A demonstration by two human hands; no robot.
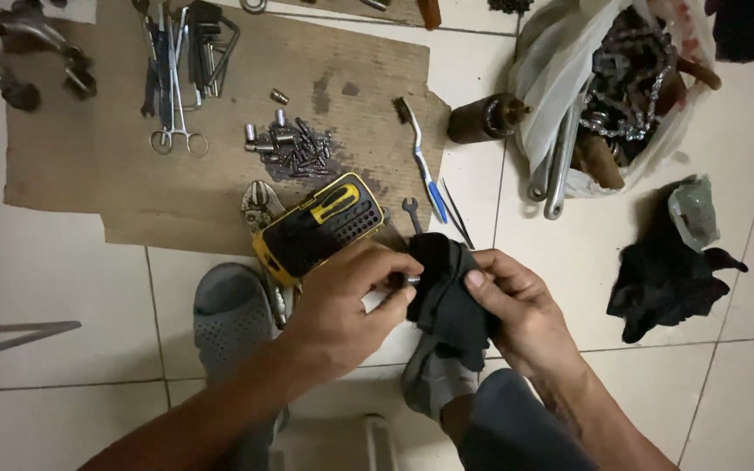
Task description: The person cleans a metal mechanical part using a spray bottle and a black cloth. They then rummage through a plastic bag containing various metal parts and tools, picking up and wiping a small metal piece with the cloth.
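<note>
My left hand [342, 305] pinches a small metal part [411, 280] at its fingertips and presses it into a dark grey rag [451, 305]. My right hand [517, 310] grips that rag from the right, thumb on top. Both hands are held low over the tiled floor, just below a yellow and black screwdriver bit case [318, 227]. Most of the small part is hidden by the rag and my fingers.
A cardboard sheet [89, 157] holds pliers, scissors [176, 131], hex keys and several small bolts [294, 148]. A toothbrush [421, 161], a small spanner [412, 212], a plastic bag of chain and wrenches [613, 96], another dark rag [669, 275] and a grey slipper [229, 314] lie around.
</note>
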